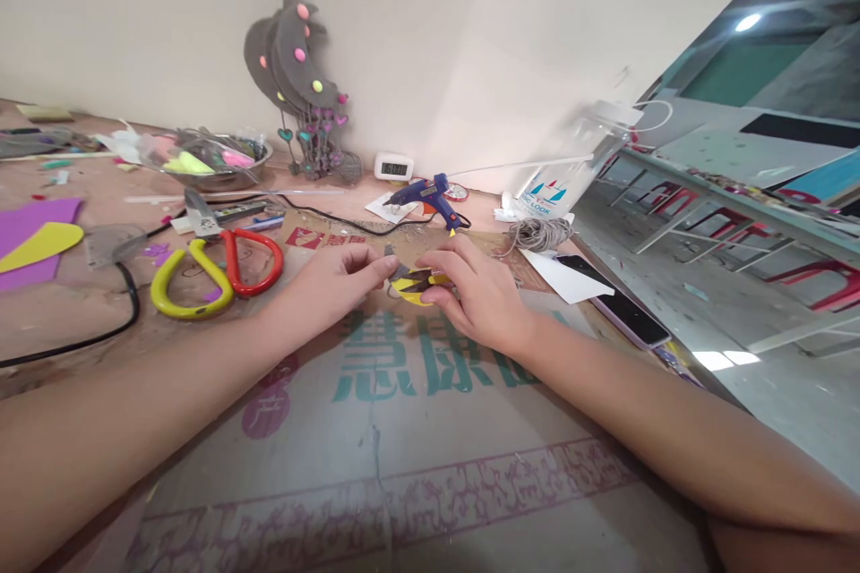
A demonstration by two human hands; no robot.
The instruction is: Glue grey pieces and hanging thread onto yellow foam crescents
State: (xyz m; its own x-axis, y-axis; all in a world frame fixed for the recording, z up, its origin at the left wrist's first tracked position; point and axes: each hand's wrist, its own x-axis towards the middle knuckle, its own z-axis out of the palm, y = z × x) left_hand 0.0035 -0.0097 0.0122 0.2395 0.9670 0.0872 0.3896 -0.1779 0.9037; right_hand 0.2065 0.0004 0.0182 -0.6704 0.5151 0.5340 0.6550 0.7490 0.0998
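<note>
The tabletop (94, 304) bore printed cardboard (269, 483). Over it, the right hand (487, 300) and left hand (336, 282) had fingertips closed, scissors (228, 273) lying left, a blue glue gun (434, 197) far; both pinched a small yellow-and-dark item (411, 286).

“LOOK” on bottle (561, 166), “慧康” on sheet (315, 457)

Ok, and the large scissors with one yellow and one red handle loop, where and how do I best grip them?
Take the scissors where the yellow loop and red loop come together, from above and the near side. They lie with the loops towards you and the metal blades pointing away, so that grip should keep fingers off the blades.
</note>
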